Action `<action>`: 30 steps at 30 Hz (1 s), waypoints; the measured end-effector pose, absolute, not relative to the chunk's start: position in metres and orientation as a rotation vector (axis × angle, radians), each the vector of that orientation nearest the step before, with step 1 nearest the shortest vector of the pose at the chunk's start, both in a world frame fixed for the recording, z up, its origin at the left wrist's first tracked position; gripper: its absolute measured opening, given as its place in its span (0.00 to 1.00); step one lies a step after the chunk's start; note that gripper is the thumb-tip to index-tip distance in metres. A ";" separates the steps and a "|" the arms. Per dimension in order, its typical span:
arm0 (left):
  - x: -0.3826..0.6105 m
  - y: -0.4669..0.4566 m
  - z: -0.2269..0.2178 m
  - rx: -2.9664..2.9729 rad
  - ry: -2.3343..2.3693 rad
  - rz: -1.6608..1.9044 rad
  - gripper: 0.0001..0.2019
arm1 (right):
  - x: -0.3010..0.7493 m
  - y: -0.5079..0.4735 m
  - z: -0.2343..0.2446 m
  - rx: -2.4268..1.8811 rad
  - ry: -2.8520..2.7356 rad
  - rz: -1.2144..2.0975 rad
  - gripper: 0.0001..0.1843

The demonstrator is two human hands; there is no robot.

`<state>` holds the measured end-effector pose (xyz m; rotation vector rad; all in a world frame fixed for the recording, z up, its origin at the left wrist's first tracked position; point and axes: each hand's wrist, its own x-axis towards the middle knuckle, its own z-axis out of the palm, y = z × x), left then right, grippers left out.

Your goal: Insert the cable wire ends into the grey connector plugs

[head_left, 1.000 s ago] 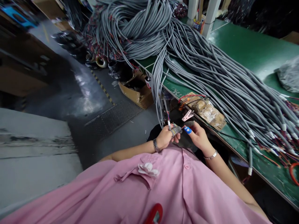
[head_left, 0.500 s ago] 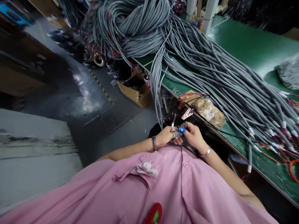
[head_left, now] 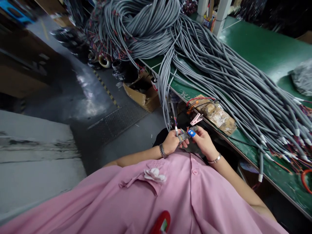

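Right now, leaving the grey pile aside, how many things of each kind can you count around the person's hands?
hands: 2, left hand and right hand
cable held in left hand: 1
wristbands: 2
blue finger cap: 1
pink clip: 1
box: 1
Total: 8

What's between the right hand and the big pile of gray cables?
A brown taped bundle lies on the green table between the right hand and the gray cables, a pink clip beside it. The head view shows it.
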<state>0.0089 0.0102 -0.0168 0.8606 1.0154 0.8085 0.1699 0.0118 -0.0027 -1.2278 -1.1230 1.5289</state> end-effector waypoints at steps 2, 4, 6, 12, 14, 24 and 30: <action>0.010 0.009 -0.018 0.885 1.018 0.793 0.17 | 0.167 0.013 0.003 -1.216 -1.175 1.508 0.17; 0.010 0.009 -0.018 0.900 1.021 0.780 0.17 | 0.165 0.013 0.005 -1.195 -1.189 1.526 0.15; 0.010 0.009 -0.018 0.899 1.026 0.784 0.17 | 0.164 0.013 0.002 -1.184 -1.152 1.540 0.14; 0.012 0.010 -0.014 0.829 1.015 0.876 0.18 | 0.157 0.008 -0.002 -1.192 -0.937 1.504 0.12; 0.014 0.010 -0.013 0.785 1.016 0.900 0.19 | 0.154 0.006 0.004 -1.175 -0.929 1.499 0.12; 0.014 0.011 -0.013 0.703 1.021 0.971 0.18 | 0.155 0.006 0.000 -1.158 -0.931 1.484 0.13; 0.014 0.012 -0.016 0.717 1.028 1.005 0.16 | 0.160 0.006 -0.006 -1.172 -0.935 1.467 0.12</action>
